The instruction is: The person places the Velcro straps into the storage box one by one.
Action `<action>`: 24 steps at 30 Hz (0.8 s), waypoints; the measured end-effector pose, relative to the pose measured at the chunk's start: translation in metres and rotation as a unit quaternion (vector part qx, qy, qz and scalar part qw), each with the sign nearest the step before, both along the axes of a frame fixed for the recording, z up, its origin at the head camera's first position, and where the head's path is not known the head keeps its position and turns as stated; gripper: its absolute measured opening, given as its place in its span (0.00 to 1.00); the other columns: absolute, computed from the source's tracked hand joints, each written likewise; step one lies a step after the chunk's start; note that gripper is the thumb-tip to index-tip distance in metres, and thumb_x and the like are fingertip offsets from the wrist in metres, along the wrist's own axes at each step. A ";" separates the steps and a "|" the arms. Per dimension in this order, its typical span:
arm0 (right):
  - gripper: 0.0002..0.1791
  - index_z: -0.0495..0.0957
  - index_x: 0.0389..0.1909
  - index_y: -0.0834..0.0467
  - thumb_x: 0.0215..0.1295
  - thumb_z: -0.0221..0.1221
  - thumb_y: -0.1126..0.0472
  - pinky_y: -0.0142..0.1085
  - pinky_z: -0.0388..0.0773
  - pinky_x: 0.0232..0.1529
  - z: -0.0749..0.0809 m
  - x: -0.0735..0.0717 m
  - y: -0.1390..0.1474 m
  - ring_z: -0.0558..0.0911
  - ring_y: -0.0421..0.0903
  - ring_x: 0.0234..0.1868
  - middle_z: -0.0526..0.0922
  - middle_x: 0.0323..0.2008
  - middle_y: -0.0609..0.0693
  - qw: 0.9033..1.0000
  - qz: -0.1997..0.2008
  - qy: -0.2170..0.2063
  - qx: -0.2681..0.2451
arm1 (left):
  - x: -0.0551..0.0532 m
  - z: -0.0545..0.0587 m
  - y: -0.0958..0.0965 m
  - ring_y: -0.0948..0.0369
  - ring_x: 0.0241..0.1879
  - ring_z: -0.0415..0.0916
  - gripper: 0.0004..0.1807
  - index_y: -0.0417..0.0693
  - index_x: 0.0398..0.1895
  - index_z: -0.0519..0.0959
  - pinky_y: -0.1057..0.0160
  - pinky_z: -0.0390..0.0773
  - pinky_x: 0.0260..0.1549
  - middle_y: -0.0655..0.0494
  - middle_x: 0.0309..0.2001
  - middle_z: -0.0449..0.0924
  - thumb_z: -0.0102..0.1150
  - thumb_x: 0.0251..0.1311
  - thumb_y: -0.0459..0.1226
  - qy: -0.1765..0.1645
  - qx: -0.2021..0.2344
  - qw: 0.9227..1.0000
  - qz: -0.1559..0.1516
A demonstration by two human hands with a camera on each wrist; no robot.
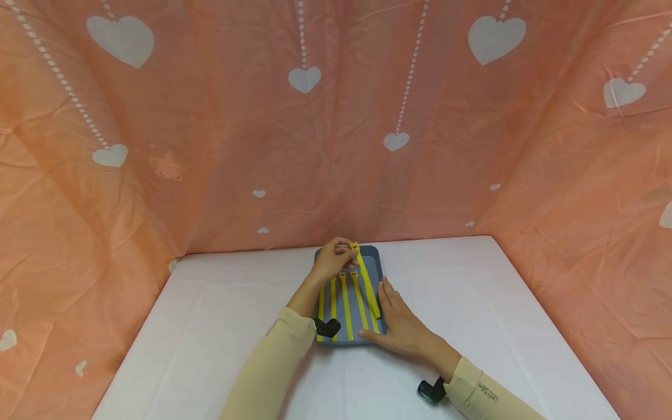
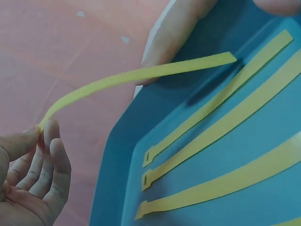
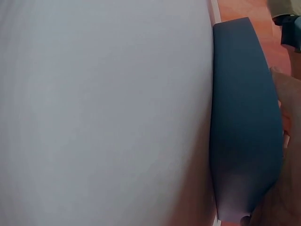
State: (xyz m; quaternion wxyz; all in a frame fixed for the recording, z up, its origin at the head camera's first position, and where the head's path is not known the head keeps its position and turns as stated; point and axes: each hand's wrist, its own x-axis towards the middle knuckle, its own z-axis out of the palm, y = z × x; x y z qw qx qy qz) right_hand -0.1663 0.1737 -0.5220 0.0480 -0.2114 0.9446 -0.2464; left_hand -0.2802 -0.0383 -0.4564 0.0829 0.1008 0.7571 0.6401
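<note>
My left hand (image 1: pixel 329 262) is over the far end of a blue-grey tray (image 1: pixel 373 265). Between thumb and fingertips it pinches a yellow hook-and-loop cable tie (image 1: pixel 369 287) at its head end. The rest of that tie slants toward me over the tray's right side, bowed in the left wrist view. Several more yellow cable ties (image 2: pixel 207 110) lie side by side in the tray, slotted heads at the far end. My right hand (image 1: pixel 401 326) rests along the tray's right side with extended fingers, thumb at the near corner. The right wrist view has the tray's outer wall (image 3: pixel 244 108).
The tray sits on a white-covered table (image 1: pixel 231 309), near its back edge. A pink curtain (image 1: pixel 336 175) printed with white hearts hangs behind and at both sides. Black wrist cameras (image 1: pixel 431 391) are strapped at both sleeves.
</note>
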 end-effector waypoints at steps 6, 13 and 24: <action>0.70 0.38 0.85 0.70 0.68 0.59 0.22 0.54 0.45 0.85 0.000 0.000 0.000 0.41 0.58 0.87 0.35 0.87 0.64 1.000 0.001 -0.001 0.000 | -0.004 -0.006 0.006 0.34 0.50 0.86 0.18 0.36 0.64 0.75 0.37 0.85 0.53 0.36 0.51 0.87 0.62 0.78 0.35 -0.012 -0.019 1.000 0.000; 0.70 0.38 0.85 0.70 0.68 0.59 0.23 0.54 0.46 0.85 0.001 0.000 0.000 0.41 0.59 0.87 0.35 0.87 0.65 1.000 0.004 0.000 -0.001 | -0.006 -0.014 0.009 0.37 0.48 0.88 0.20 0.37 0.65 0.76 0.39 0.86 0.51 0.38 0.48 0.88 0.63 0.78 0.38 -0.022 -0.045 0.999 0.008; 0.69 0.39 0.85 0.70 0.68 0.59 0.24 0.56 0.46 0.85 -0.001 -0.001 -0.001 0.42 0.59 0.87 0.36 0.86 0.67 1.000 0.009 0.011 0.001 | -0.010 -0.023 0.022 0.42 0.43 0.90 0.15 0.33 0.59 0.78 0.48 0.90 0.45 0.36 0.44 0.90 0.63 0.76 0.33 -0.021 -0.069 0.997 0.020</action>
